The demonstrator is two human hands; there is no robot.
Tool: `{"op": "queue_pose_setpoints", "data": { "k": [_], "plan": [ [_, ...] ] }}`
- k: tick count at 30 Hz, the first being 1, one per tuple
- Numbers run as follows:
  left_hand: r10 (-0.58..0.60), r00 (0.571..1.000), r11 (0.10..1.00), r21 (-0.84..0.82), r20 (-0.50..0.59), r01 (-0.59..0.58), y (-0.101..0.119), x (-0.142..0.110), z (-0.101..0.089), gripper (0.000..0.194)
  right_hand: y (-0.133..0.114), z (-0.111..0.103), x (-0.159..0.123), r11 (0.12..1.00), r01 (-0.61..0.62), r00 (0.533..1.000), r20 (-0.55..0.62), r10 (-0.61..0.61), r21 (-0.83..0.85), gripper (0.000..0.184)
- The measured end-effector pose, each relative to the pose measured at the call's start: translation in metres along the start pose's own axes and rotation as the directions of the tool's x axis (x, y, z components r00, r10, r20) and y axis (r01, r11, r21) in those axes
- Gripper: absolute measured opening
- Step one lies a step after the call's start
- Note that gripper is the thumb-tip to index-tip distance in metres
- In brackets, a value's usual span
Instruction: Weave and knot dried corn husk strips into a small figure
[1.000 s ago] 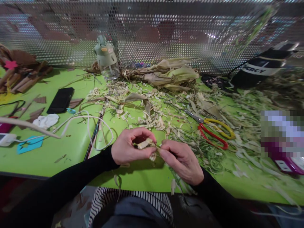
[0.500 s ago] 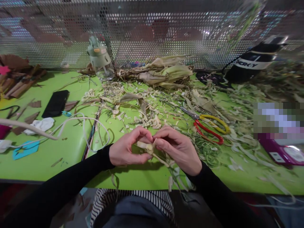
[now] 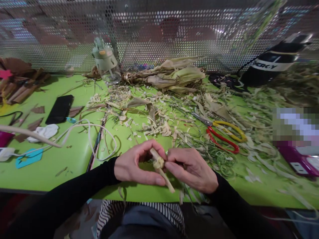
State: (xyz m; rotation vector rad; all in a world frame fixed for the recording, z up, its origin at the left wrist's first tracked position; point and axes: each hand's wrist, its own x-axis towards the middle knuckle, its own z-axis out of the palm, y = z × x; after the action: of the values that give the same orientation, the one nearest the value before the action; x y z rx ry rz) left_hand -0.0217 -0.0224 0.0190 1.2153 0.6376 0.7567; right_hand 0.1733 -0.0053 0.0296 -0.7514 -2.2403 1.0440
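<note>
Husk strip [image 3: 158,162] now steeper between hands [image 3: 191,170]

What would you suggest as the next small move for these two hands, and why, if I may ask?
With the left hand, perhaps close thumb and forefinger on the pale knotted strip to steady it: they stand apart around it, while the right hand is close beside its knotted middle.
</note>
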Motion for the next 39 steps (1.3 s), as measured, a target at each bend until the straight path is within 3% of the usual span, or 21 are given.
{"op": "queue_pose_setpoints", "data": {
  "k": [4,10,13,16,19,22,27,30,35,39],
  "plan": [
    [-0.009,0.999,0.990,-0.140,-0.050,0.002,-0.007,-0.002,0.007,0.022,-0.001,0.001,-0.003,0.985,-0.069,0.997,0.052,0.061,0.155,0.029],
    [-0.015,0.998,0.981,-0.193,-0.058,0.003,-0.005,-0.004,0.006,0.018,-0.003,0.004,-0.009,0.911,-0.148,0.989,0.043,0.143,0.385,0.036],
    [-0.003,0.999,0.974,-0.228,-0.045,-0.008,-0.004,-0.003,0.004,0.019,-0.003,0.002,-0.008,0.910,-0.142,0.989,0.030,0.142,0.389,0.038],
    [-0.019,0.991,0.971,-0.239,-0.132,-0.013,-0.006,0.001,0.003,0.024,-0.002,0.000,-0.006,0.919,-0.235,0.956,-0.093,0.277,0.316,0.035],
    [0.002,0.979,0.980,-0.195,-0.205,-0.042,-0.009,0.006,0.002,0.031,-0.001,-0.001,-0.002,0.899,-0.328,0.905,-0.176,0.387,0.291,0.035],
    [0.034,0.982,0.985,-0.160,-0.188,-0.065,-0.012,0.009,0.003,0.034,-0.001,0.001,0.002,0.891,-0.360,0.899,-0.154,0.411,0.277,0.037],
    [0.026,0.988,0.987,-0.151,-0.154,-0.050,-0.016,0.009,0.004,0.038,0.002,0.006,0.004,0.780,-0.381,0.893,-0.022,0.450,0.496,0.035],
    [0.061,0.984,0.998,0.015,-0.165,-0.060,-0.013,0.007,0.001,0.038,0.006,0.009,0.003,0.732,-0.348,0.890,-0.038,0.454,0.586,0.035],
    [0.238,0.941,0.927,0.346,-0.240,-0.146,-0.002,0.007,-0.005,0.018,0.008,0.010,0.003,0.781,-0.269,0.884,-0.177,0.432,0.563,0.032],
    [0.074,0.941,0.976,0.218,-0.330,-0.001,0.002,0.010,-0.001,0.021,0.008,0.010,0.003,0.862,-0.235,0.899,-0.236,0.369,0.449,0.024]
  ]
}}
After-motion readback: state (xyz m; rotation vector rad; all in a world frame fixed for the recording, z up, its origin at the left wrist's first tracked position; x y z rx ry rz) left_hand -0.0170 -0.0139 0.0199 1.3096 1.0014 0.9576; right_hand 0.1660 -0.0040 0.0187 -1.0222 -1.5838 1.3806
